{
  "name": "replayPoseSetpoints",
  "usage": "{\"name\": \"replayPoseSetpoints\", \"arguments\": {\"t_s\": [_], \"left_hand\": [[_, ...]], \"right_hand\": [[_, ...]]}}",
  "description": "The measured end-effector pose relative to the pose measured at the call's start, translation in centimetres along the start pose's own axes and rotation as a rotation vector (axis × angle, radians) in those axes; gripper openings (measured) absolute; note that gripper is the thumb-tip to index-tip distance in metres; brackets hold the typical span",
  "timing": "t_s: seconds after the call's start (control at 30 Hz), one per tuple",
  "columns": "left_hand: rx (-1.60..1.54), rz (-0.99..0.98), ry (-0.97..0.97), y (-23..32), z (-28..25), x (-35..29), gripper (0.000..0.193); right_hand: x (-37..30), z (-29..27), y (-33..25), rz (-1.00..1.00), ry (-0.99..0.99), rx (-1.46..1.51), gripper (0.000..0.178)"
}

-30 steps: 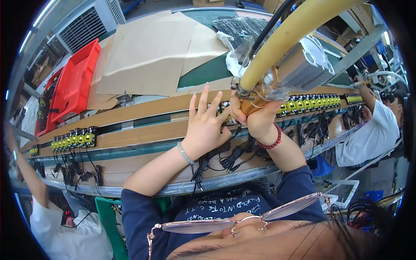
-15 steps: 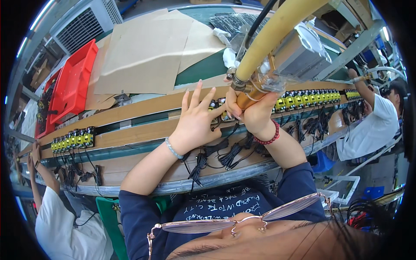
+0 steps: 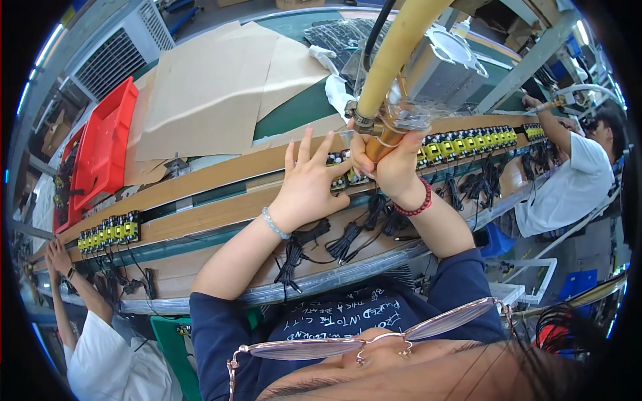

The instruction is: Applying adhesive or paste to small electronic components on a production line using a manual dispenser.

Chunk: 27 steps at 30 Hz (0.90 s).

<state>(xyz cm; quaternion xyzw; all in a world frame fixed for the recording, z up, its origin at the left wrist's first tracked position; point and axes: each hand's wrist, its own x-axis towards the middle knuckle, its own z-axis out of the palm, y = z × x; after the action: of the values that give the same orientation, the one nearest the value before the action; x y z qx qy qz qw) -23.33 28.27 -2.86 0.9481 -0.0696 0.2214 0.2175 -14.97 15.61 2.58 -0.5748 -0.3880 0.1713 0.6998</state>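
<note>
My left hand (image 3: pixel 309 184) lies spread over the row of small boards, its fingertips on the brown rail and its thumb and index finger bracketing boards partly hidden below. A bluish bead bracelet circles that wrist. My right hand (image 3: pixel 394 167) is wrapped round a brass-coloured dispensing tool (image 3: pixel 388 142), which hangs from a thick yellow hose (image 3: pixel 398 57). Its lower end points down at the boards close to my left index finger; the tip is hidden by my fingers. To the right runs a row of circuit boards (image 3: pixel 468 142) with yellow-wrapped parts, their black cables (image 3: pixel 348 242) dangling toward me.
Another group of boards (image 3: pixel 110 232) sits on the rail at left. Behind are a cardboard sheet (image 3: pixel 200 93) and a red bin (image 3: pixel 107 147). A grey metal block (image 3: pixel 445 70) stands beside the hose. Co-workers in white sleeves (image 3: pixel 568 180) work at both sides.
The view has shifted slightly, so the bench and tool appear a little farther left. Both hands keep nearly the same pose, the right still gripping the tool.
</note>
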Motion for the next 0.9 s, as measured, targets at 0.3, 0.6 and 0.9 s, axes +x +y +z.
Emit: {"name": "replayPoseSetpoints", "arguments": {"t_s": [0.3,0.6,0.9], "left_hand": [[-0.012,-0.036,-0.056,0.1,-0.2,0.2,0.039],[0.102,0.027,-0.102,1.1,-1.4,1.0,0.045],[0.112,0.035,-0.074,1.7,-0.3,2.3,0.052]], "right_hand": [[-0.2,-0.3,0.4,-0.12,-0.117,0.11,0.078],[-0.1,-1.1,-2.5,-0.05,-0.021,-0.02,0.106],[0.0,-3.6,-2.3,-0.051,0.068,0.007,0.1]]}}
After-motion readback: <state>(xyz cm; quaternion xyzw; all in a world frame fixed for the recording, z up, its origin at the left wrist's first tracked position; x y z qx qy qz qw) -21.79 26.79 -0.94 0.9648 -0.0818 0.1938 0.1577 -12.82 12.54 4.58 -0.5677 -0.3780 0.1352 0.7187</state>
